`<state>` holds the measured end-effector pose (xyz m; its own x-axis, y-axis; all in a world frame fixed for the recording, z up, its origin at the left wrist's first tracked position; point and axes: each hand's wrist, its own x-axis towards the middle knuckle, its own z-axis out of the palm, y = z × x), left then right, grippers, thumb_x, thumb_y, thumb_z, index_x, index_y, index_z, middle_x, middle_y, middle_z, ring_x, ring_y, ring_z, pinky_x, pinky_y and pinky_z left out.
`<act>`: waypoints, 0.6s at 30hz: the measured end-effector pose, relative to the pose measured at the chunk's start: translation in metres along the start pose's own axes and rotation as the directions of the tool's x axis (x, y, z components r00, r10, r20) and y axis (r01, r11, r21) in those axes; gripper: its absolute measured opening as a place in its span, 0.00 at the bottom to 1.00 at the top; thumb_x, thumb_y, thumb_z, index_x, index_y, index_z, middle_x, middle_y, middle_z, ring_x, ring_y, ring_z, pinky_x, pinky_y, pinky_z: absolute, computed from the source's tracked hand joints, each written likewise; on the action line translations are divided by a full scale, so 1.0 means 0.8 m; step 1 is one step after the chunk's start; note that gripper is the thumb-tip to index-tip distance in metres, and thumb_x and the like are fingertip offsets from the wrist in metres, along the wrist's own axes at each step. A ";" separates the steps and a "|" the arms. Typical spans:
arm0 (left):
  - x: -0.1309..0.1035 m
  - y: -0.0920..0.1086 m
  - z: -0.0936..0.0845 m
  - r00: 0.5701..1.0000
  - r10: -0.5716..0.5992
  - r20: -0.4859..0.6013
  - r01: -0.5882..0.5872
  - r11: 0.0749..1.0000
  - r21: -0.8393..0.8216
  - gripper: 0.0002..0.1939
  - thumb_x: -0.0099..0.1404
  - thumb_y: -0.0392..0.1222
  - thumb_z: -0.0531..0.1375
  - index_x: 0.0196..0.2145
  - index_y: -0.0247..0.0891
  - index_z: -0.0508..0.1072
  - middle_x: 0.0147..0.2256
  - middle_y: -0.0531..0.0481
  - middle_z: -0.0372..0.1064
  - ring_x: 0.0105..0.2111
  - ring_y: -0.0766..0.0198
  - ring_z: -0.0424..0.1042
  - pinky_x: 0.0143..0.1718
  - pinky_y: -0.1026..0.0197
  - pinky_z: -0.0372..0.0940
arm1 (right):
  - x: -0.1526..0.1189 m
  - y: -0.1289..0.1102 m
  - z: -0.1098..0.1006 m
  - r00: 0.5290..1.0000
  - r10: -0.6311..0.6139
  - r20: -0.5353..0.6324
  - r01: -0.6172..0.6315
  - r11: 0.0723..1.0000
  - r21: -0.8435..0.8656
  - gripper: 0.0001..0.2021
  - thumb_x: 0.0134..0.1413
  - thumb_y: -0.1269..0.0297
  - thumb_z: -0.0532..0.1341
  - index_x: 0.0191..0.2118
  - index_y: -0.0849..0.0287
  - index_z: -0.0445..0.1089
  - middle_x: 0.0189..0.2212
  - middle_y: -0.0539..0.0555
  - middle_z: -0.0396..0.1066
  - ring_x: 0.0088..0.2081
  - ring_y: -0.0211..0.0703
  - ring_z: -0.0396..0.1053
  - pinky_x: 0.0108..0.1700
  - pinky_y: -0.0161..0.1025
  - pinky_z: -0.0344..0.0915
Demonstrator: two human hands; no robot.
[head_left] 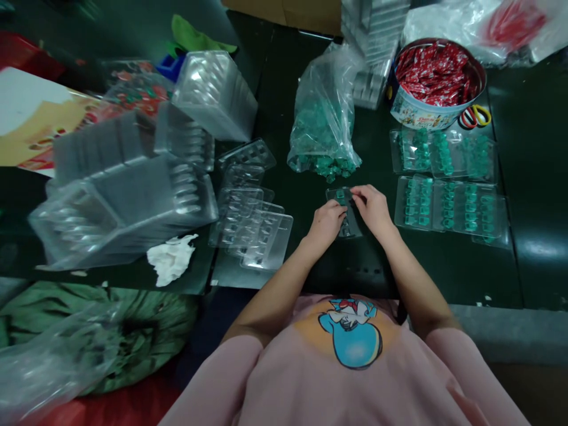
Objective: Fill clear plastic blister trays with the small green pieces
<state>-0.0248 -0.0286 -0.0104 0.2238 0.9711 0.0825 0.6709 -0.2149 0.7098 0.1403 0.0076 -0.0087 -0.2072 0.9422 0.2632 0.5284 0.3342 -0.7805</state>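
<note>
A small clear plastic tray (354, 228) lies on the dark table between my hands, with a green piece (340, 194) in its top slot. My left hand (327, 220) rests over the tray's left side, fingers bent together; whatever they pinch is too small to name. At the tray's upper right edge is my right hand (371, 204), its thumb and fingertips close together, with what they hold hidden. Just beyond the tray, green pieces (331, 167) spill from the mouth of a clear bag (323, 112).
Filled trays (450, 204) lie in two rows at right, below a round tin (423, 112) of red packets and scissors (481, 116). Overlapping clear trays (266, 236) are at left, beside stacked plastic packaging (128, 207) and a crumpled tissue (171, 260).
</note>
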 end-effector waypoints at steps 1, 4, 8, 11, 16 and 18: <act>-0.002 0.001 0.000 1.000 -0.013 0.000 0.013 1.000 -0.002 0.10 0.62 0.34 0.59 0.38 0.40 0.80 0.37 0.45 0.72 0.36 0.59 0.71 0.41 0.59 0.65 | 0.018 0.004 0.005 1.000 -0.012 0.004 0.013 0.999 -0.030 0.11 0.57 0.73 0.56 0.42 0.58 0.73 0.40 0.57 0.73 0.42 0.46 0.71 0.47 0.44 0.67; -0.008 0.005 -0.003 0.999 -0.051 -0.001 0.051 0.998 -0.039 0.10 0.61 0.33 0.61 0.38 0.40 0.80 0.38 0.44 0.73 0.37 0.58 0.72 0.43 0.58 0.65 | 0.063 0.014 0.024 0.999 -0.018 0.032 0.023 0.989 -0.146 0.14 0.56 0.77 0.56 0.45 0.59 0.74 0.43 0.59 0.71 0.43 0.48 0.70 0.49 0.45 0.66; -0.014 0.007 -0.012 0.994 -0.097 -0.043 0.089 0.984 -0.152 0.12 0.59 0.37 0.65 0.42 0.40 0.80 0.37 0.45 0.75 0.36 0.59 0.72 0.44 0.57 0.65 | 0.090 0.021 0.039 0.995 0.066 0.074 -0.043 0.959 -0.281 0.13 0.53 0.79 0.59 0.43 0.61 0.73 0.42 0.61 0.71 0.42 0.49 0.70 0.48 0.46 0.65; -0.011 0.005 -0.018 0.967 -0.214 -0.140 0.152 0.921 -0.360 0.11 0.59 0.39 0.65 0.42 0.39 0.79 0.37 0.46 0.75 0.35 0.61 0.72 0.43 0.58 0.65 | 0.083 0.019 0.037 0.998 0.052 0.038 -0.043 0.976 -0.211 0.09 0.53 0.78 0.60 0.39 0.61 0.74 0.39 0.59 0.71 0.40 0.47 0.70 0.47 0.45 0.66; 0.008 0.006 -0.024 0.844 -0.535 0.022 0.299 0.437 -0.848 0.16 0.59 0.49 0.66 0.42 0.37 0.76 0.35 0.48 0.75 0.33 0.66 0.74 0.37 0.64 0.66 | 0.043 -0.003 0.023 0.996 0.079 0.046 -0.084 0.989 0.120 0.08 0.56 0.66 0.61 0.41 0.58 0.74 0.35 0.53 0.73 0.34 0.41 0.69 0.41 0.40 0.68; 0.014 0.009 -0.027 0.815 -0.558 0.159 0.348 0.252 -0.903 0.19 0.57 0.52 0.68 0.39 0.36 0.75 0.31 0.49 0.75 0.31 0.68 0.74 0.34 0.66 0.66 | 0.025 -0.017 0.018 0.993 0.084 0.078 -0.099 0.974 0.206 0.09 0.56 0.64 0.61 0.42 0.58 0.75 0.35 0.53 0.73 0.35 0.40 0.70 0.40 0.40 0.68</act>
<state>-0.0323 -0.0174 0.0107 -0.0797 0.8946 -0.4397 -0.3915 0.3776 0.8391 0.1174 0.0218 -0.0011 -0.2253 0.9624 0.1514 0.3656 0.2276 -0.9025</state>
